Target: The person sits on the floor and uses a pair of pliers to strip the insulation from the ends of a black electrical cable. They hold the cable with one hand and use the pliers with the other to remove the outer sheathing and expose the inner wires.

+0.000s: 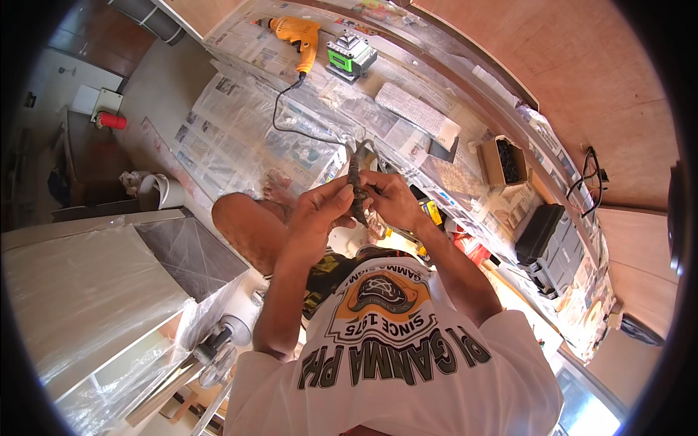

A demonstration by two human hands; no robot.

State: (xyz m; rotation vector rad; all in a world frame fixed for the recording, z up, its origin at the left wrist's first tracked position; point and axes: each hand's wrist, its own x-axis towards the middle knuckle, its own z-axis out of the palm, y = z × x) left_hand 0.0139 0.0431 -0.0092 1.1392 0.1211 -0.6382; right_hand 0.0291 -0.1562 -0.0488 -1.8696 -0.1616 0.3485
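Observation:
In front of my chest, both hands hold a dark bundled cord [355,174] that stands roughly lengthwise between them. My left hand [320,214] is closed round its near part, thumb along its side. From the right, my right hand [391,200] pinches at the same bundle, its fingertips partly hidden. An orange power drill [297,35] lies on the covered surface at the far side. Its thin black cable [291,131] runs in a curve toward the bundle's far end; whether the two are one cord I cannot tell.
Right of the drill stands a green and grey laser level [350,55]. Newspaper and plastic cover the long surface, which bears a pale flat block [411,109], an open cardboard box [503,163] of dark pieces and a grey tool case [556,251]. A plastic-covered cabinet [87,269] stands at left.

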